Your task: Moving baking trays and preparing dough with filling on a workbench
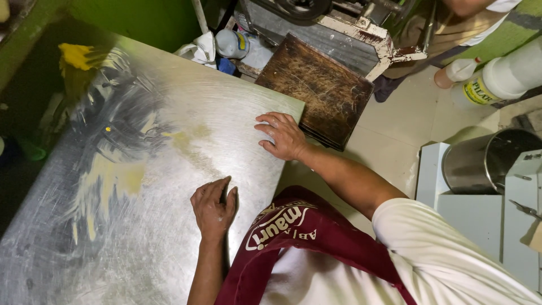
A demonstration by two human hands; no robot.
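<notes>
Table (169, 113), steel, fills our view; yellow flour smear (110, 181) across middle, not wiped, no dough on it. Wooden board (316, 87) leans at far corner, just beside table. Left hand (214, 206) flat on table near edge, fingers together, holds nothing. Right hand (282, 135) rests on table corner, fingers spread, empty, near board.

Dark scratched wooden board (316, 90) leaning beside a worn metal machine (333, 28), white plastic bottles (497, 76) on tiled floor (395, 135), steel pot (485, 161), white jar (231, 43)
</notes>
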